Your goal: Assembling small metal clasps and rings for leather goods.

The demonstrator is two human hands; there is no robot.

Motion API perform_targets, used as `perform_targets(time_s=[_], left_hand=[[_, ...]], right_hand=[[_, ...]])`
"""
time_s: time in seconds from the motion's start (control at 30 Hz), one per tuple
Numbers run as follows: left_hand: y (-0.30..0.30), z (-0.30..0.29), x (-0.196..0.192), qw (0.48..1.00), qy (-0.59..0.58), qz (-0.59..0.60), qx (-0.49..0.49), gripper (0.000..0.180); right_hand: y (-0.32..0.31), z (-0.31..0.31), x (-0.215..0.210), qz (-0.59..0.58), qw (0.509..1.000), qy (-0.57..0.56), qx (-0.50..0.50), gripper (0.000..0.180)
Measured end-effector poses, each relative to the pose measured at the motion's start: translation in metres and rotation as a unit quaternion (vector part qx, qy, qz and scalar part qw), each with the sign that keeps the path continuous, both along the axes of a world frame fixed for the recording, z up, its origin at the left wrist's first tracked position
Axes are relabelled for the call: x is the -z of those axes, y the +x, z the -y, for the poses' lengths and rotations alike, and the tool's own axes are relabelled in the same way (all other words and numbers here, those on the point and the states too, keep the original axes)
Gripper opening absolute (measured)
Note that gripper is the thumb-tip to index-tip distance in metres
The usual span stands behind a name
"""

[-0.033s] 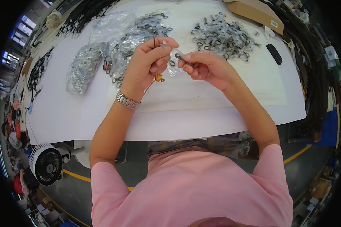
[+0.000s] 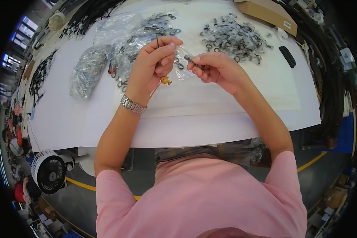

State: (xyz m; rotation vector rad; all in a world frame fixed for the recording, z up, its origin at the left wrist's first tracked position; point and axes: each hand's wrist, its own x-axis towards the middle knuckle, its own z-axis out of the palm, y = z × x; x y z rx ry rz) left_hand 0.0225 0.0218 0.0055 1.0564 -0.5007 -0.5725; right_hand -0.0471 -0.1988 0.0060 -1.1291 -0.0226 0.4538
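Note:
My left hand (image 2: 156,59) is closed, thumb and forefinger pinching one end of a small clear plastic wrapper (image 2: 183,51). A thin dark pointed piece (image 2: 157,41) sticks up behind its forefinger; what it belongs to is hidden. On the other side, my right hand (image 2: 220,68) is closed on a small dark metal clasp (image 2: 189,59) at the wrapper's other end, and the fingers cover most of it. Between the hands the wrapper is stretched out at a slant. Both hands are held above the white table (image 2: 210,131).
Wrapped clasps lie in a heap (image 2: 236,39) beyond my right hand and in another (image 2: 133,51) behind my left. A full plastic bag (image 2: 89,71) lies at left. Farther right are a black object (image 2: 287,57) and a cardboard box (image 2: 267,16). A fan (image 2: 49,172) stands lower left.
My left hand has moved slightly left, away from my right hand. More of the clear wrapper now shows stretched between them. The right hand has barely moved.

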Motion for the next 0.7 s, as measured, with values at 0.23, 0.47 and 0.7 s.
perform_targets(time_s=[0.23, 0.47, 0.7], left_hand=[[-0.005, 0.007, -0.006, 0.946, 0.263, 0.178, -0.066, 0.026], [-0.023, 0.015, -0.009, 0.957, 0.218, 0.188, 0.035, 0.035], [-0.03, 0.024, 0.0, 0.955, 0.231, 0.183, -0.032, 0.032]], right_hand=[[-0.004, 0.001, 0.001, 0.176, 0.95, -0.212, 0.146, 0.022], [-0.013, -0.018, -0.002, 0.258, 0.893, -0.301, 0.215, 0.022], [-0.014, -0.023, 0.01, 0.28, 0.861, -0.354, 0.235, 0.019]])
